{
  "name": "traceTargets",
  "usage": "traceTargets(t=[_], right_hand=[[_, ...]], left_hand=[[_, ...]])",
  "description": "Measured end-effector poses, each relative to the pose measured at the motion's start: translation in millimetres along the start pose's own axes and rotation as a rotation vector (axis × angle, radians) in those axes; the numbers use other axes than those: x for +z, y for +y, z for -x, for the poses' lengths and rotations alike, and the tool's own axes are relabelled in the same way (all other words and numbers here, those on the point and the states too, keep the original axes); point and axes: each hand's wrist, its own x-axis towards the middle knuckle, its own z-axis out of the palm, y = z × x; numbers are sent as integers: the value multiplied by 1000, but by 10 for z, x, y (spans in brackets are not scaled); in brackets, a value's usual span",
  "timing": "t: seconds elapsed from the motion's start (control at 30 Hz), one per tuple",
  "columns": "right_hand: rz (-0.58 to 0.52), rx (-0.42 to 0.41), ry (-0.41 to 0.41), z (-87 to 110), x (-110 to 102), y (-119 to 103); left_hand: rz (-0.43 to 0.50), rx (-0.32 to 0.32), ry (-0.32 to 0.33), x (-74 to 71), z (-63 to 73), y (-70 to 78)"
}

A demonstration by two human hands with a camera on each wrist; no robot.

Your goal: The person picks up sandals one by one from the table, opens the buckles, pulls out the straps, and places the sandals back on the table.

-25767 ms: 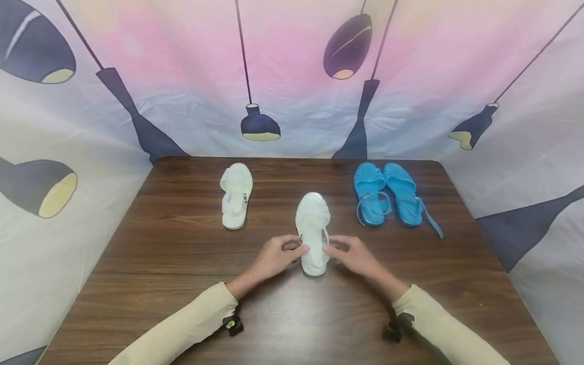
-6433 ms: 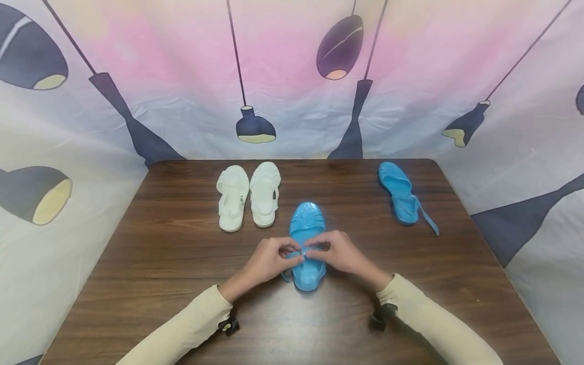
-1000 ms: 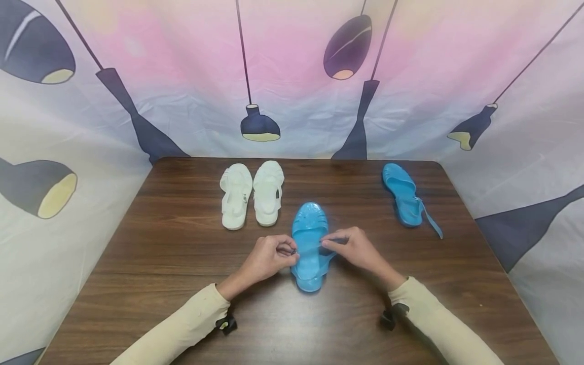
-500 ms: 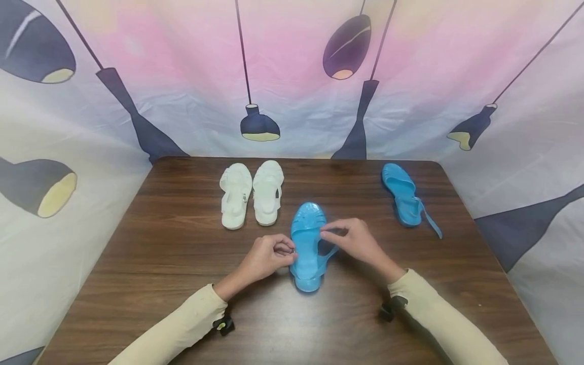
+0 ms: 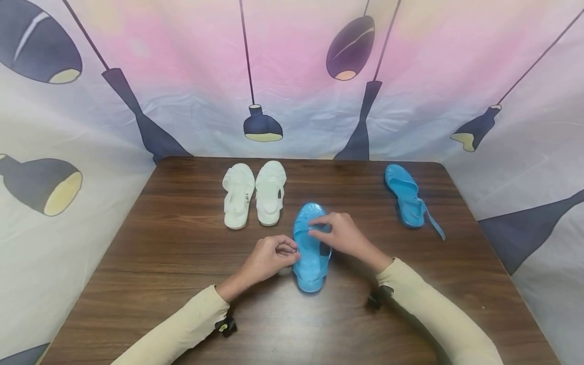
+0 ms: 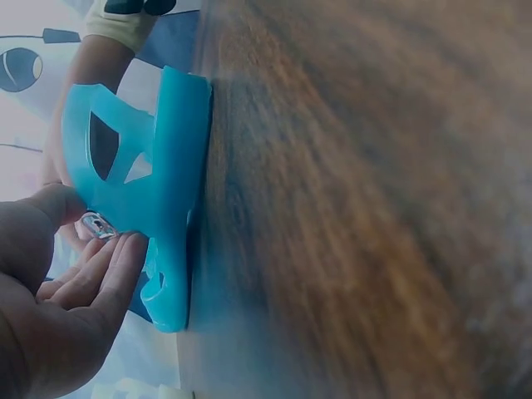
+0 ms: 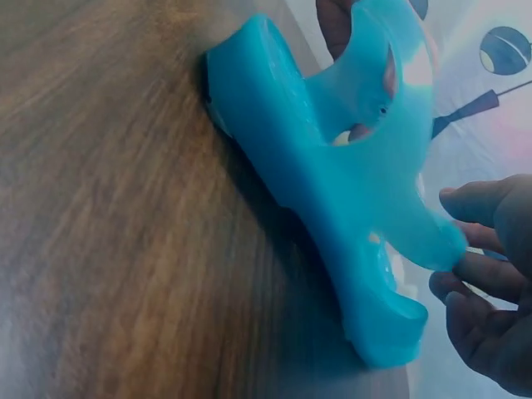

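A blue jelly sandal (image 5: 311, 268) lies toe-away on the table in front of me. On its left side, my left hand (image 5: 269, 256) pinches the strap by its metal buckle (image 6: 98, 224). My right hand (image 5: 344, 235) is over the sandal's right side, thumb and index finger parted. In the right wrist view, those fingers (image 7: 490, 274) are at the tip of a blue strap (image 7: 416, 224); whether they touch it is hard to tell. A second blue sandal (image 5: 403, 195) lies at the back right with its strap trailing loose.
Two white sandals, one on the left (image 5: 237, 203) and one on the right (image 5: 269, 197), lie side by side at the back left. The wooden table (image 5: 182, 284) ends at a printed cloth backdrop (image 5: 301, 101).
Over the last second my right hand has moved up and then left over the sandal, and its strap no longer stretches out to the right. My left hand has stayed at the buckle.
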Motion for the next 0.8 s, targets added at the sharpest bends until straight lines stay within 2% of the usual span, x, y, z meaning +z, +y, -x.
traceTargets(t=[0.1,0.27,0.43,0.57,0.8], right_hand=[[7,4,20,24,-49,21],[-13,32,44,151,-174,40],[-52,165,30,373,-246,14],[-84,253,6,544,-190,22],[-151,361,-48,736,6,29]], left_hand=[[-6,-2,7,-4,10,-10],[-18,-45,15,-33,61,12],[-41,-117,12,-23,159,36],[-51,-149,-4,13,212,59],[-57,-154,-52,67,220,58]])
